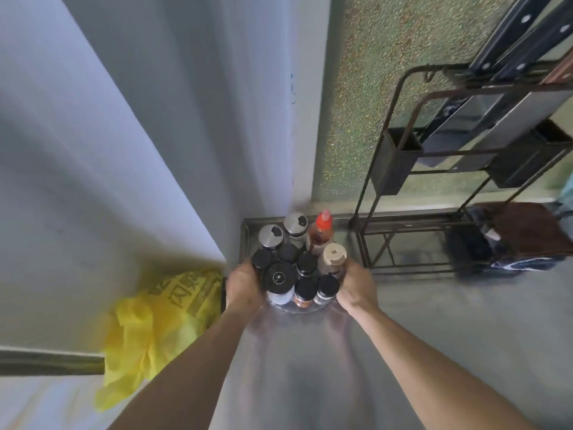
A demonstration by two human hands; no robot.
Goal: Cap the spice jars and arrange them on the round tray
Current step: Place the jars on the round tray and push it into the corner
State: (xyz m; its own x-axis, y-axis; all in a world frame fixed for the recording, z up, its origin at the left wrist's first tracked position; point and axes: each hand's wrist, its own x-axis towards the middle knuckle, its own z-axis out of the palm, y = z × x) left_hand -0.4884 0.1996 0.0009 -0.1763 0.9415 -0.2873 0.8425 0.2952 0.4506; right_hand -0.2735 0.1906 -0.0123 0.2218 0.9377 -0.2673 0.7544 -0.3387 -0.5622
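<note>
In the head view, both arms reach from the bottom of the frame toward the centre, where a clear round tray [299, 308] sits on a grey metal counter [310, 367]. The left hand [243, 285] is wrapped against the tray's left side, and the right hand [356, 285] is wrapped against its right side; both hands grip the tray by its edges, fingers curled around it.

The tray is crowded with spice jars [305, 294], all upright and all capped. Most have black lids; the largest black lid [278, 277] is at the front left, just beside the left hand. At the back stand two shakers with silver tops [270, 234], a bottle with a red-orange nozzle cap [324, 223], and to the right a jar with a beige lid [334, 254], close to the right hand.

In the lower left of the frame hangs a yellow plastic bag [161, 324] next to a pale wall. In the upper right a dark wire rack [434, 169] stands on the counter, holding knives with black handles [524, 35].
</note>
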